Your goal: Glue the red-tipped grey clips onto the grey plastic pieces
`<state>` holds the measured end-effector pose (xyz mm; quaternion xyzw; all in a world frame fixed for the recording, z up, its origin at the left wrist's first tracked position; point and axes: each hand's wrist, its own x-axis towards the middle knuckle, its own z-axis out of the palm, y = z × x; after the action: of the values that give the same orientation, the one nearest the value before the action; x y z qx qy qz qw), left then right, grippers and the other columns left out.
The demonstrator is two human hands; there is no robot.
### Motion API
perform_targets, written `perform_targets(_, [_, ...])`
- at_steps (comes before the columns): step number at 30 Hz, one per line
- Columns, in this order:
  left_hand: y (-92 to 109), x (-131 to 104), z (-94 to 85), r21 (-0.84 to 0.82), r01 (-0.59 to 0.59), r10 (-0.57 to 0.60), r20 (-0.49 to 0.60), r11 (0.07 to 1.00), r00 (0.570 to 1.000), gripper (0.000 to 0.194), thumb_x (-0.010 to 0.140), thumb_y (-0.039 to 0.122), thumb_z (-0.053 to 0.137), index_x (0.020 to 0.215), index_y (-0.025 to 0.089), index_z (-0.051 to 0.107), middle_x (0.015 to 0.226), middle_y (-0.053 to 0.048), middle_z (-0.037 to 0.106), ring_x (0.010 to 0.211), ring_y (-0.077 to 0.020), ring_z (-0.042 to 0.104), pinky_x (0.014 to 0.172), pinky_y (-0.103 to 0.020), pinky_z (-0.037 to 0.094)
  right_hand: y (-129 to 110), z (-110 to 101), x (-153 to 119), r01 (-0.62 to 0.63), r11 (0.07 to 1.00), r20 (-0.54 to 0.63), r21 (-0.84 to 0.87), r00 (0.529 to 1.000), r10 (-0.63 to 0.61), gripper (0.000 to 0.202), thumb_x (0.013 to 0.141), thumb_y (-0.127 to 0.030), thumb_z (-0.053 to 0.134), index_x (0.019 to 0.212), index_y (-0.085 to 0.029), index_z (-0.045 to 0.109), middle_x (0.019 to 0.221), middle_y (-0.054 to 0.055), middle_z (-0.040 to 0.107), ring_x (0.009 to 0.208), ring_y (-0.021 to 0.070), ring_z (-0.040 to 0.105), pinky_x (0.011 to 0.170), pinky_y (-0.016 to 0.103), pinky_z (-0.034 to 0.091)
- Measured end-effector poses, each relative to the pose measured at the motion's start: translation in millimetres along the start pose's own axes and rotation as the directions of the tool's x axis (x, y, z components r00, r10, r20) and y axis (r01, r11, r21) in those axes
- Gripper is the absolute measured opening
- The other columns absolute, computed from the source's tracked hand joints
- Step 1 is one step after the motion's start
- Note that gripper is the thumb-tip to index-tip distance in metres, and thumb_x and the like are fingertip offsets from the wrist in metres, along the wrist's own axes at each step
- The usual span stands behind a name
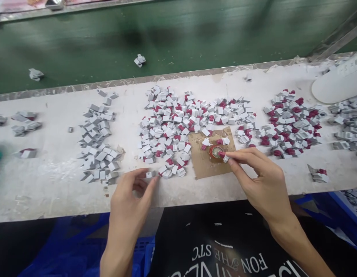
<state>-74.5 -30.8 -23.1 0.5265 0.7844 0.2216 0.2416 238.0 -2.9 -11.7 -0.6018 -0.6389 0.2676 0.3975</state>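
One piece point(226, 158), maroon-tipped, between right fingers point(235, 154)

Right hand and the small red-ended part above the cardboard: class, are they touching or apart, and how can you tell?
Touching. The head view shows the right hand pinching the red-ended part between thumb and forefinger.

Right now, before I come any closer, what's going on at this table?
A person is working with bare hands among small grey pieces, many with maroon parts. The right hand holds a maroon-tipped piece at a small red-rimmed dish on a brown sheet. The left hand has finger and thumb at a grey piece beside the middle heap.
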Motion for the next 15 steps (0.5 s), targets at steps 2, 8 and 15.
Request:
perform_targets(2, [-0.3,0.0,3.4,-0.016,-0.013,0.013,-0.021,1.0,1.0,0.034,0.099,0.056,0.08,0.116,0.027,0.08,0.094,-0.002,0.072,0.083,-0.0242,0.069,0.084,-0.041,0.06,0.1,0.3,0.4,0.009,1.0,0.001,-0.005,1.0,-0.009,0.021,0.111,-0.011,0.075,0.119,-0.026,0.088,0.11,0.004,0.086,0.097,0.0199,0.082,0.088,0.034,0.069])
perform_targets(8, [6.2,-4.8,9.3,-0.238,-0.028,0.005,-0.095,0.971,0.995,0.025,0.103,0.043,0.08,0.123,0.03,0.084,0.124,-0.004,0.082,0.109,-0.025,0.081,0.101,-0.039,0.064,-4.2,-2.0,-1.1,-0.079,0.992,-0.018,0.097,0.997,0.082,0.021,0.11,-0.015,0.079,0.117,-0.031,0.09,0.108,0.001,0.085,0.099,0.0192,0.081,0.089,0.033,0.068])
perform_targets(15, [71.7,5.8,23.6,-0.562,-0.025,0.143,0.167,0.827,0.975,0.02,0.101,0.038,0.088,0.116,0.026,0.084,0.1,-0.003,0.085,0.088,-0.0213,0.083,0.08,-0.033,0.067,-8.0,-8.8,3.8,-0.292,0.793,0.066,0.534,0.95,0.305,0.015,0.109,-0.03,0.085,0.119,-0.039,0.093,0.118,0.001,0.091,0.11,0.0255,0.088,0.101,0.044,0.073])
